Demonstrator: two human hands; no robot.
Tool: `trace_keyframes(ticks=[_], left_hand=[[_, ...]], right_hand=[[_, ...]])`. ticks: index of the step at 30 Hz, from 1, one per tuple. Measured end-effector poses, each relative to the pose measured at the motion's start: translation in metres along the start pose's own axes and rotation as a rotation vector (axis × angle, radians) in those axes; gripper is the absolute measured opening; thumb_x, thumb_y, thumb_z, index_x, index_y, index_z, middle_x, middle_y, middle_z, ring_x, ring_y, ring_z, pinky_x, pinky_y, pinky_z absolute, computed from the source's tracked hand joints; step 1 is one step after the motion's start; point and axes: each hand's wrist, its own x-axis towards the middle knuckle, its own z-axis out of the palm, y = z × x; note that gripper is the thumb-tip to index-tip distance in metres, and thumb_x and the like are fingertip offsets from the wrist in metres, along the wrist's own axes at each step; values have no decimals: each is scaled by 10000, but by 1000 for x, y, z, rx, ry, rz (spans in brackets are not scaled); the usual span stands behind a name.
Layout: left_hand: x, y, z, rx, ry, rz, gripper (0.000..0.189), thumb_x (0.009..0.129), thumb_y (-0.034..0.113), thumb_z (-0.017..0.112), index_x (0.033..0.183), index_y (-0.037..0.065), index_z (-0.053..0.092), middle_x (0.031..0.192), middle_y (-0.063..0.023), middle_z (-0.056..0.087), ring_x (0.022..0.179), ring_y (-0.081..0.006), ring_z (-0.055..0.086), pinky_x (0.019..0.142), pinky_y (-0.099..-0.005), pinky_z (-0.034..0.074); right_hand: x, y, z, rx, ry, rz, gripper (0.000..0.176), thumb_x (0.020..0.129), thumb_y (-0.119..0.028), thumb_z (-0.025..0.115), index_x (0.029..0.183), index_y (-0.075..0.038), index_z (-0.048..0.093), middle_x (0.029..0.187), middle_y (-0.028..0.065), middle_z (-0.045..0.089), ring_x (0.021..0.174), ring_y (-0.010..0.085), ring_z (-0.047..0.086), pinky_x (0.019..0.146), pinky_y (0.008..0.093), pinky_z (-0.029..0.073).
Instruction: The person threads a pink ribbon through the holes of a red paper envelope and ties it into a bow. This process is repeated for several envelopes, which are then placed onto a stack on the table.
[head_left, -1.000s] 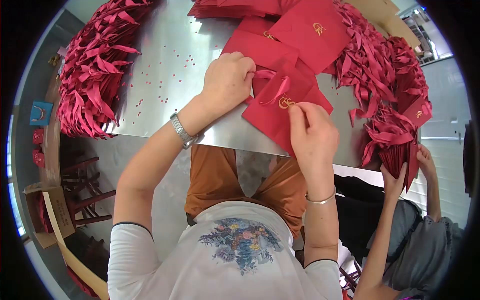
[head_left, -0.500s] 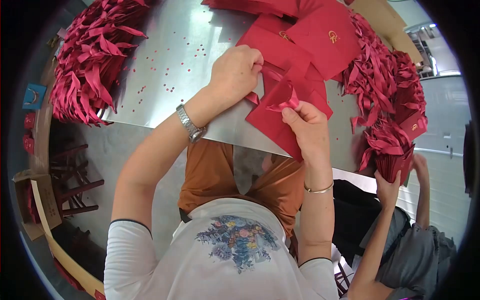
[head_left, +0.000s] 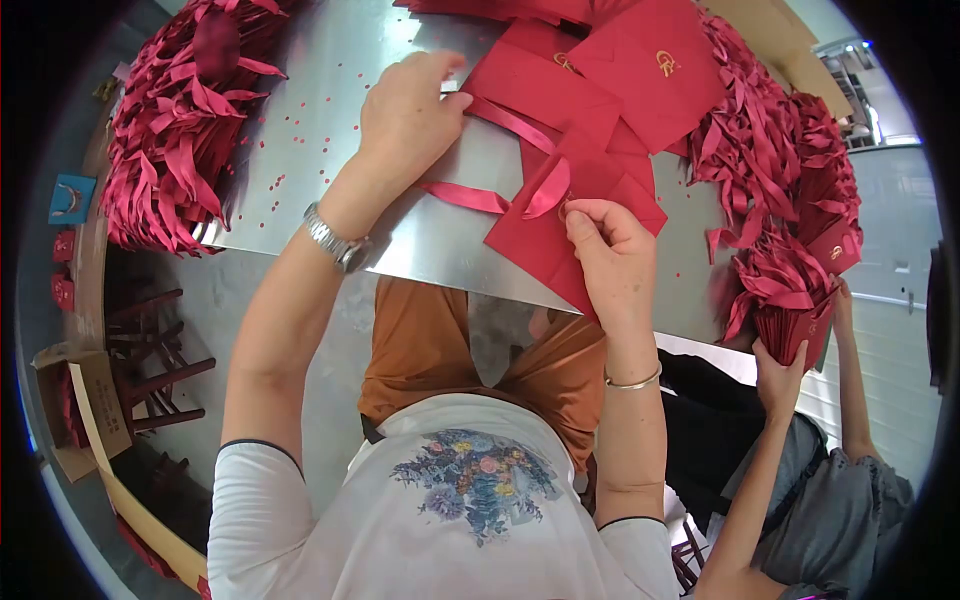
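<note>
A flat red paper bag (head_left: 545, 232) lies at an angle across the metal table's front edge. My right hand (head_left: 615, 255) pinches it at the right, thumb and index finger closed near a small gold mark. A pink-red satin ribbon (head_left: 520, 127) runs from the bag toward my left hand (head_left: 410, 120), whose thumb is at its end; the inner fingers are partly hidden and slightly blurred. Another ribbon length (head_left: 465, 197) lies loose to the left. A short ribbon loop (head_left: 548, 190) stands up beside my right fingertips.
More red bags with gold marks (head_left: 640, 75) overlap behind. Ribboned piles stand at the left (head_left: 165, 130) and right (head_left: 750, 150). Red paper dots dot the metal table (head_left: 330, 110). At the right, a co-worker's hand (head_left: 778, 375) holds a bundle of bags.
My left hand has moved left and away, drawing the ribbon out longer. My right fingers have left the ribbon loop and now pinch the bag. The co-worker's far hand has moved up.
</note>
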Motion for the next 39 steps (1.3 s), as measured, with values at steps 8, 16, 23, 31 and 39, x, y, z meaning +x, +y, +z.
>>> trace_keyframes(ticks=[8, 16, 23, 31, 39], left_hand=[[-54, -3, -38, -136, -327, 406, 122, 795, 112, 688, 895, 46, 662, 971, -109, 613, 900, -309, 573, 797, -390, 471], [-53, -7, -32, -29, -255, 249, 49, 791, 104, 667, 785, 63, 641, 832, -59, 611, 860, -282, 567, 753, -382, 464], [-53, -5, -26, 44, -178, 131, 65, 805, 131, 660, 778, 75, 640, 823, -50, 612, 858, -271, 581, 760, -383, 463], [-58, -3, -26, 2, 17, 245, 327, 788, 34, 598, 1109, 86, 638, 1067, -142, 612, 962, -339, 567, 814, -423, 458], [-72, 32, -48, -53, -503, 750, 517, 716, 170, 717, 1215, 84, 610, 1249, -138, 544, 1142, -337, 514, 929, -437, 411]], right_hand=[[-6, 2, 1, 29, 20, -96, 119, 908, -55, 643, 987, 28, 676, 879, 24, 697, 751, 48, 581, 689, 202, 478], [-7, 7, 2, -22, 56, -154, 116, 900, -47, 644, 977, 34, 674, 875, 35, 697, 738, 57, 581, 675, 216, 483], [-9, 5, 1, -137, 82, -250, 105, 879, -51, 658, 951, 24, 674, 852, 86, 693, 716, 101, 613, 667, 243, 497], [-6, 16, 3, -61, 74, -362, 109, 839, -53, 668, 932, 3, 678, 909, 149, 703, 855, 256, 690, 761, 327, 536], [-14, 17, -8, 209, 37, -404, 98, 907, -18, 632, 989, 22, 668, 828, 12, 652, 734, 47, 563, 640, 197, 466]])
